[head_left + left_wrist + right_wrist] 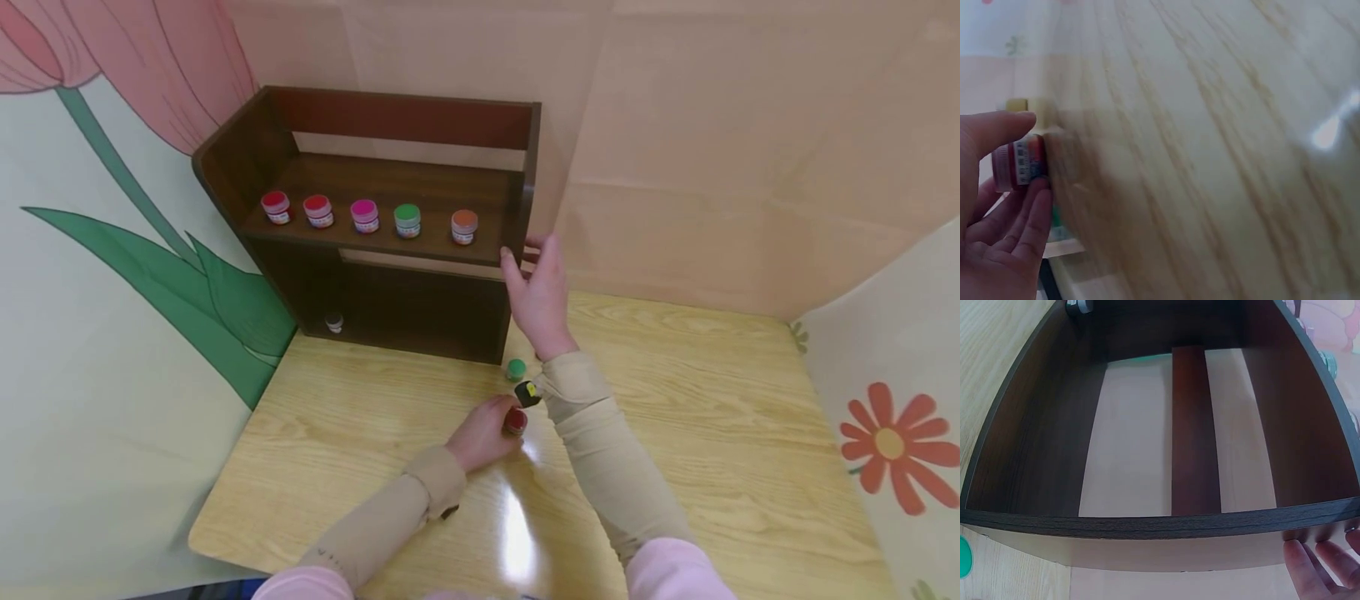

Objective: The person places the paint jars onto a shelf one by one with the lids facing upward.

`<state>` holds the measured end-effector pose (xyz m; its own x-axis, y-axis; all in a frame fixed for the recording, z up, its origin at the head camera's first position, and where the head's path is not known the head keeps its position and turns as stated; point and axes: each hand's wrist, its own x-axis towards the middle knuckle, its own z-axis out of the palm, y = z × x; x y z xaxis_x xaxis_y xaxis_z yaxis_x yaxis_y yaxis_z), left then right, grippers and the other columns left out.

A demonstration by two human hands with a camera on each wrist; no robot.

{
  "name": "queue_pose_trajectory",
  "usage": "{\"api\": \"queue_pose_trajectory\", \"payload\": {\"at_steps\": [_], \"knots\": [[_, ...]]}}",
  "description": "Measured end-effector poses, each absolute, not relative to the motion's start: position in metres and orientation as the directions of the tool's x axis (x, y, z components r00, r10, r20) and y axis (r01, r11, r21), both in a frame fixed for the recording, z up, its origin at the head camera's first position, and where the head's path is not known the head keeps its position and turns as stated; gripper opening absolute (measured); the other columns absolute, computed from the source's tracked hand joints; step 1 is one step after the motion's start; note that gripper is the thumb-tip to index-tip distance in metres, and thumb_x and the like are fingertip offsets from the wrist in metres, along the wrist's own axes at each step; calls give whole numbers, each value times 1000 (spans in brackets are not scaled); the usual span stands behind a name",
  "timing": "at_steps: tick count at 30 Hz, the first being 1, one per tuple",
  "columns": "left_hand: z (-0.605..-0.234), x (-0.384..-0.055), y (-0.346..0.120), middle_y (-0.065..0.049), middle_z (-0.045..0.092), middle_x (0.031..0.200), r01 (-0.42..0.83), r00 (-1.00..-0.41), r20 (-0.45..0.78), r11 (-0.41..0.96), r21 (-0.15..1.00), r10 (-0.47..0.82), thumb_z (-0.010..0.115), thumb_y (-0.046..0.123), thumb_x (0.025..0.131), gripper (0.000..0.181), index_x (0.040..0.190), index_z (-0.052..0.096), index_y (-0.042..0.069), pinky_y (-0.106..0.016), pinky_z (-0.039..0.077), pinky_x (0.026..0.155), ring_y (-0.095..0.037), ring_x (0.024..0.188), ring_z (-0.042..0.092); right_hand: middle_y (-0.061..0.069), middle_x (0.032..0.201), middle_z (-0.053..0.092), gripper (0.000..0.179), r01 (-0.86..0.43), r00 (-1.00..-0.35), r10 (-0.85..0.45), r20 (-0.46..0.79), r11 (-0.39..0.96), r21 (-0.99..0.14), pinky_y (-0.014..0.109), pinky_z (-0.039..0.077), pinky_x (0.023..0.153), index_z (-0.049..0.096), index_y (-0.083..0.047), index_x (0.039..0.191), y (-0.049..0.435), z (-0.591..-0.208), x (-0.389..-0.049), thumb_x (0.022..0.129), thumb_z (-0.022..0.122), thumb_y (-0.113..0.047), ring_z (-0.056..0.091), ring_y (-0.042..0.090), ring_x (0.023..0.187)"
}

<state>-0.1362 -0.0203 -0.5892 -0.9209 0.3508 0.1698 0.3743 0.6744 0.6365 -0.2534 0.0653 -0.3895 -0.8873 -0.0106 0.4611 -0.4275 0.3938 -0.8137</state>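
Note:
My left hand grips a small paint jar with a dark red lid, low over the table. In the left wrist view, the thumb and fingers close around the jar's labelled side. My right hand holds the right side panel of a dark brown two-tier shelf, its thumb at the panel's front edge. Seen from the right wrist, its fingertips touch the panel's outer face. A green-lidded jar stands on the table between the shelf and my left hand.
Several paint jars line the upper tier, including a pink-lidded one and an orange-lidded one. A small pale jar sits at the lower tier's left end. The wood-grain table meets a peach backdrop behind.

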Motion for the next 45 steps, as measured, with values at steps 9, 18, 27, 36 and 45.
{"api": "queue_pose_trajectory", "payload": {"at_steps": [9,18,27,36,45], "knots": [[-604,-144,-22,2,66,102,397,-914,211,655,642,347,85,15,81,35,110,66,11,-19,49,85,-9,93,61,16,121,56,40,-431,-886,-11,463,384,-817,35,58,84,48,0,123,66,-388,-252,101,65,-28,65,27,104],[-610,-142,-25,5,66,103,386,-917,203,629,675,344,87,21,81,34,109,69,14,-21,49,87,-7,94,61,16,121,55,39,-434,-884,-13,467,392,-811,35,58,84,48,0,122,65,-389,-252,101,65,-28,64,28,104],[-607,-140,-37,5,68,111,340,-936,193,609,717,295,84,29,87,35,117,74,15,-25,50,91,-8,100,62,16,122,55,41,-435,-885,-15,466,386,-814,34,57,85,48,0,124,64,-389,-252,101,65,-29,63,26,107],[-593,-141,-56,5,70,107,324,-945,229,600,731,232,82,29,89,28,113,76,16,-28,51,90,-11,98,62,16,122,54,41,-435,-885,-17,464,382,-815,34,57,86,48,1,124,65,-390,-253,101,65,-29,63,26,107],[-580,-142,-75,-2,71,111,248,-968,215,591,768,127,84,30,87,46,124,72,6,-33,53,90,-15,101,65,16,122,55,41,-420,-893,-18,451,395,-817,36,57,86,47,0,125,65,-390,-253,101,64,-30,62,27,108]]}}
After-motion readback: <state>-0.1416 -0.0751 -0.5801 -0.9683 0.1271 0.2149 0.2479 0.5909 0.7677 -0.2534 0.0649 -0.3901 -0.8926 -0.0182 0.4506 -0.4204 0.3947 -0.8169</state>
